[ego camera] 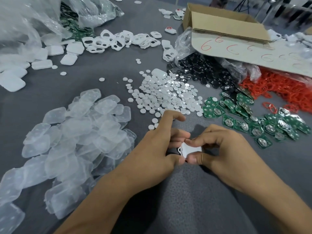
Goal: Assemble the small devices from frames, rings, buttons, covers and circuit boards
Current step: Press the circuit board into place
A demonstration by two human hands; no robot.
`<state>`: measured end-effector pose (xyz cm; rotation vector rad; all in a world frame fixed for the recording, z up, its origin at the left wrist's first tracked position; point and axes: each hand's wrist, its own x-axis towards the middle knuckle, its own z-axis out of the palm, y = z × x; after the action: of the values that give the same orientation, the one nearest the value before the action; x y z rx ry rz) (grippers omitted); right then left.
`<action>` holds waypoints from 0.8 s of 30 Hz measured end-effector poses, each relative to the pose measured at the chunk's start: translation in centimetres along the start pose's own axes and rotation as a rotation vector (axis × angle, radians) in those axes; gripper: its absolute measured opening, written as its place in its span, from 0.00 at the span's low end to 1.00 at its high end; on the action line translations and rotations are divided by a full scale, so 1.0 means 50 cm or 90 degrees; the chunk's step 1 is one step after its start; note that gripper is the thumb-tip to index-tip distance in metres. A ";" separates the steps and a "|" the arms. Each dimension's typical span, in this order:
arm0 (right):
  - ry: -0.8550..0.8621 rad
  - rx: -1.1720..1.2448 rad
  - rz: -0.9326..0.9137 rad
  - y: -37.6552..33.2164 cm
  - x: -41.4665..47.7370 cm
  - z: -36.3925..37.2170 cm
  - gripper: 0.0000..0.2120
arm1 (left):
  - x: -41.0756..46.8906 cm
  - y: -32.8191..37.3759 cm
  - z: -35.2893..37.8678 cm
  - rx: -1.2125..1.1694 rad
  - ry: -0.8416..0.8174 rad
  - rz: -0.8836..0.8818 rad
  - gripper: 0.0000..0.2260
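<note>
Your light is bright, soft and even over the bench (108,71); one small dark shadow lies mid-frame. The discs (168,93) and the bags (25,22) throw white glare. Edges bow from the wide lens, and the top right beyond the box (224,22) is blurred.

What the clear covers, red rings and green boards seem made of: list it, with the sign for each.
Clear covers: likely soft translucent plastic or silicone; frosted, overlaps show through.
Red rings: seemingly glossy plastic; thin loops with highlights.
Green boards: circuit laminate, matte green, with shiny metal clips.
</note>
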<state>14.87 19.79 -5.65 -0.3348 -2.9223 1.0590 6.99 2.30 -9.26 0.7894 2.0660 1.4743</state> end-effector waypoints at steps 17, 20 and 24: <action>0.176 0.360 0.014 0.024 -0.034 0.050 0.11 | -0.006 0.023 0.037 0.081 0.119 0.084 0.10; 0.209 0.365 0.001 0.027 -0.033 0.044 0.13 | -0.001 0.014 0.052 -0.039 0.133 0.061 0.09; 0.228 0.513 0.010 0.020 -0.030 0.048 0.17 | 0.001 0.008 0.063 -0.063 0.144 0.069 0.10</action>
<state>16.34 18.73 -8.03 -0.4436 -1.9789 1.8149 9.12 4.55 -9.85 0.7345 2.1201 1.7838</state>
